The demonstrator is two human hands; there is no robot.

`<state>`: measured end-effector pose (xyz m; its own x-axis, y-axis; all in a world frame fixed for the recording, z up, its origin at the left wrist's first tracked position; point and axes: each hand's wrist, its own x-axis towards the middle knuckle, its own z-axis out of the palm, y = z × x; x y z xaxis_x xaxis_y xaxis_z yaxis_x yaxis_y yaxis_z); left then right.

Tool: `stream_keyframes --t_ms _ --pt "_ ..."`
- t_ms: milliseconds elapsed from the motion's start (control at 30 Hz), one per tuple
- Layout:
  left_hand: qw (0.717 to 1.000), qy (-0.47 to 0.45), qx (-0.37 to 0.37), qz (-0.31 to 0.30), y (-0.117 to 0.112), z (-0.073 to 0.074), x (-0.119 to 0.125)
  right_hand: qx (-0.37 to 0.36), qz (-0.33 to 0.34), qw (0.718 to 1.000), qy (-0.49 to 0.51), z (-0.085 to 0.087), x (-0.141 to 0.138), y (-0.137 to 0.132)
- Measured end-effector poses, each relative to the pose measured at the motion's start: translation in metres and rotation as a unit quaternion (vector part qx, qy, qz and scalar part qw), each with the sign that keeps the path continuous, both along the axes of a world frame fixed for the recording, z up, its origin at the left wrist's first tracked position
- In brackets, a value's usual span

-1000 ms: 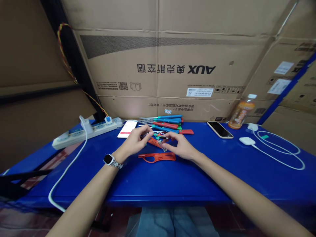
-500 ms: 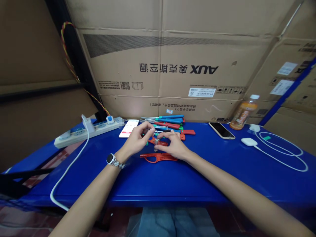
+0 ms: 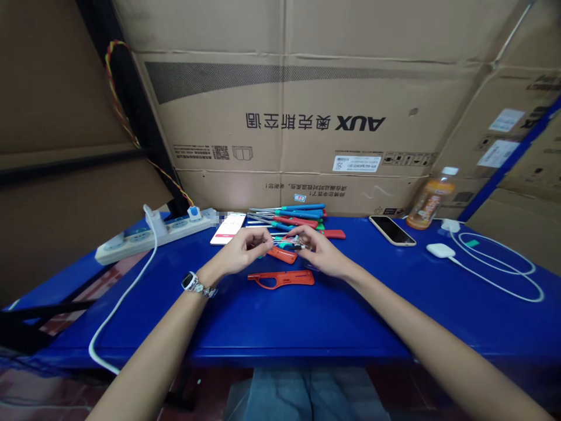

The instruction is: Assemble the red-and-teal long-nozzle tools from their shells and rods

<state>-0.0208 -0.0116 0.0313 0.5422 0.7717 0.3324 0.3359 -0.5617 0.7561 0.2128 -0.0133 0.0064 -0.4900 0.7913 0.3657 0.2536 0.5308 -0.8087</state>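
My left hand [image 3: 248,248] pinches the end of a thin pale wire [image 3: 277,240] above the table. The wire runs across to my right hand [image 3: 322,252], whose fingers are closed on a small part, clear and dark [image 3: 301,245], partly hidden by them. Just below the hands, an orange lighter piece [image 3: 283,254] lies on the table. Nearer to me rests an orange lighter casing half [image 3: 291,278] with a trigger loop, flat on the blue surface. Behind the hands is a pile of long-necked lighters [image 3: 302,211] with blue, red and green handles.
A lit phone [image 3: 228,228] lies left of the pile, beside a white power strip [image 3: 162,231]. To the right are a dark-screened phone [image 3: 392,230], an orange drink bottle [image 3: 432,200] and a white charging case [image 3: 440,251] with its cable. Cardboard [image 3: 205,117] stands behind the table.
My hands have drawn slightly apart, the right one shifting right with the clear part, which was upright between them. The wire now stretches between the hands. The orange casing half has stayed put.
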Motion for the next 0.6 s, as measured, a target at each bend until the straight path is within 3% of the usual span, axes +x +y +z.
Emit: stream_keyframes --t_ms 167,433,600 --pt "0.997 0.025 -0.059 -0.039 0.001 0.000 -0.004 0.025 0.003 1.000 -0.014 0.003 0.008 -0.013" --pt "0.986 0.061 -0.154 -0.021 0.005 -0.004 -0.015 0.138 -0.004 0.982 -0.131 -0.003 0.005 -0.028" --pt "0.990 0.077 -0.116 -0.026 0.004 -0.013 -0.020 0.114 -0.029 0.985 -0.127 -0.011 0.001 -0.024"
